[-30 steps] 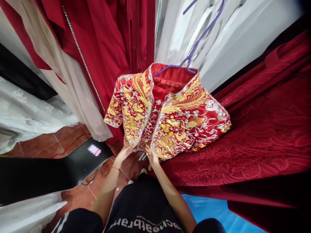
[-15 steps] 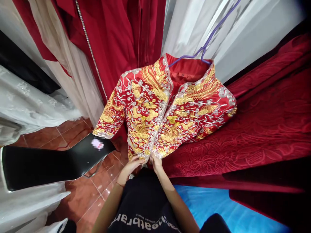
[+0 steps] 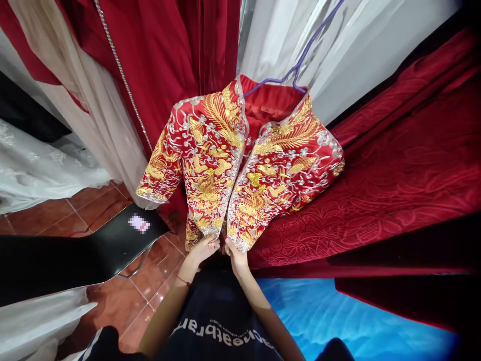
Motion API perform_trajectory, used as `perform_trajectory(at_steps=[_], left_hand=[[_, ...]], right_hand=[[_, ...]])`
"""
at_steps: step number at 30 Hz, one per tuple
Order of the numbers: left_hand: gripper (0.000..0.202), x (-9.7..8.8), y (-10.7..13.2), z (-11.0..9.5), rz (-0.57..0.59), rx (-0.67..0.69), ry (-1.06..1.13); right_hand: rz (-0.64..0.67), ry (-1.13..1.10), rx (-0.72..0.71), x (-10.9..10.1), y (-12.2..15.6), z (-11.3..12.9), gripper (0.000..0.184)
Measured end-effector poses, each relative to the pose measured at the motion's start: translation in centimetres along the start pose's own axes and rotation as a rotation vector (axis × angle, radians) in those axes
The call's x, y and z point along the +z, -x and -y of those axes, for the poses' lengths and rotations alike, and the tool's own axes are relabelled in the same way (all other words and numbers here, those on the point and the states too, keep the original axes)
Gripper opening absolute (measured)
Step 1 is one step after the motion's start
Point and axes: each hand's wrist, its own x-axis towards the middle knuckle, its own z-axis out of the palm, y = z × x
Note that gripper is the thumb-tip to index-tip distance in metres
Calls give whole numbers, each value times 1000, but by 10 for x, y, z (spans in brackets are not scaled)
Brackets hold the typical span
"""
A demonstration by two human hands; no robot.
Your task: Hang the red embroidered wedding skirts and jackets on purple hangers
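Observation:
A short red jacket [image 3: 240,170] thick with gold and silver embroidery hangs on a purple hanger [image 3: 296,70] in front of me. Its front is open down the middle. My left hand [image 3: 203,249] pinches the bottom hem of the left front panel. My right hand [image 3: 236,256] grips the hem of the right front panel beside it. The two hands are close together at the jacket's lower edge, with the two front edges nearly meeting. A thin red cord circles my left wrist.
Red gowns [image 3: 169,55] and white garments [image 3: 356,45] hang behind the jacket. A patterned red velvet skirt [image 3: 394,180] spreads at the right. A black chair [image 3: 75,255] stands at the left on brown floor tiles [image 3: 143,296]. Blue fabric [image 3: 338,316] lies at the lower right.
The jacket's left sleeve has unfolded and hangs out to the left. Both hands have closed on the bottom hem and drawn the two front panels together.

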Motion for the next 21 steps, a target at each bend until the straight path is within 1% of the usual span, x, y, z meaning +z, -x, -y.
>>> perform_trajectory(at_steps=[3,7,10,12,17,21], left_hand=[[28,4,-1,0,23,-42,19],[19,11,0,-1,30,-59,7],[15,15,1,-1,3,-12,-7],[16,17,3,0,-32,43,-12],[32,25,12,9,-109,159,-42],[36,32,19,12,-139,178,-65]], right_hand=[[-4,1,-21,2,-1,6,43],[-34,5,-32,3,-4,9,42],[-64,16,-22,3,-4,7,43],[-85,30,-14,1,-1,4,43],[-111,61,13,-11,5,-4,31],[-115,38,44,-16,8,-7,37]])
